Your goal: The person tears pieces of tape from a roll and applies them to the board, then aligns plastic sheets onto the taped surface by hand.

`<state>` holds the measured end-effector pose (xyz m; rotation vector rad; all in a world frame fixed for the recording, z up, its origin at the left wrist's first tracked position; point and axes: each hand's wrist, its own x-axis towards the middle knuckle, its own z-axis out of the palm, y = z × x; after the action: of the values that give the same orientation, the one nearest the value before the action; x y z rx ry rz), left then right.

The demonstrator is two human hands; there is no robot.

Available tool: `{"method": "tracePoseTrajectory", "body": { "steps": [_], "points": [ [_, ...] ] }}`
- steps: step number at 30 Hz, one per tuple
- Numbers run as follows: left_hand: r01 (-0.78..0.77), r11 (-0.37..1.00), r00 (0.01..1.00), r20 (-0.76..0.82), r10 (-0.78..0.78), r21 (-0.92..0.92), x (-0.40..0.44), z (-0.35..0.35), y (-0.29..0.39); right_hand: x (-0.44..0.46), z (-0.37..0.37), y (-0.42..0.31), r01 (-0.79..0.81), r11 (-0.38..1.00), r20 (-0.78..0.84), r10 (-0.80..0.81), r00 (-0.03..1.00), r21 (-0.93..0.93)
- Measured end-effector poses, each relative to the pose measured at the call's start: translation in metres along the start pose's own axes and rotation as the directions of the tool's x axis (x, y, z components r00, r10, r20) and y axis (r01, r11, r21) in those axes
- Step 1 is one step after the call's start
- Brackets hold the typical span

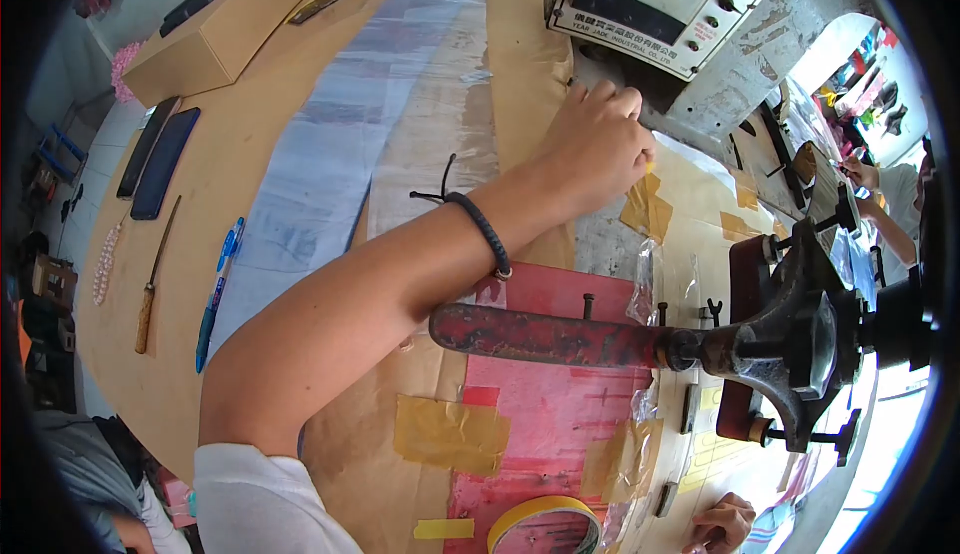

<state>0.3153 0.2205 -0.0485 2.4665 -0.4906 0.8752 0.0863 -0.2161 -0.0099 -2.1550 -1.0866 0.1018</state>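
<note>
My left hand (605, 144) is closed, knuckles up, at the lower edge of the grey metre box; a bit of yellow shows beside its fingertips, but what it grips is hidden. Its forearm, with a dark braided bracelet (478, 229), crosses over the plastic-covered table. At the bottom right, my right hand (722, 524) has curled fingers near the yellowish sheet; anything inside them is hidden. Between the hands are a red sheet (560, 404), a worn red lever (550, 336) on a black metal clamp (790, 344), brown tape (452, 434) and a yellow tape roll (545, 504).
To the left lie a blue pen (220, 289), an awl (155, 284), two dark phone-like cases (165, 164), and beads (106, 264). A cardboard box (215, 44) stands at the back left. The metre box (670, 4) is at the back. At the right edge, another person's arm (890, 224) shows.
</note>
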Motion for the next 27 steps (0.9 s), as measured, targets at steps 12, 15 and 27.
{"method": "tracePoseTrajectory", "body": {
  "steps": [12,15,27],
  "points": [
    [-0.174,0.926,0.980,0.146,0.131,0.336,-0.003,-0.016,0.000,0.009,0.005,-0.010,0.091,0.988,0.031,-0.087,0.996,-0.126],
    [-0.245,0.920,0.965,0.163,0.203,0.306,0.000,-0.017,0.002,0.011,0.007,-0.013,0.144,0.978,0.021,-0.143,0.990,-0.152],
    [-0.396,0.882,0.698,0.707,0.109,0.255,0.018,-0.070,0.008,0.005,0.005,-0.020,0.204,0.914,-0.038,-0.231,0.972,-0.350]
  ]
}}
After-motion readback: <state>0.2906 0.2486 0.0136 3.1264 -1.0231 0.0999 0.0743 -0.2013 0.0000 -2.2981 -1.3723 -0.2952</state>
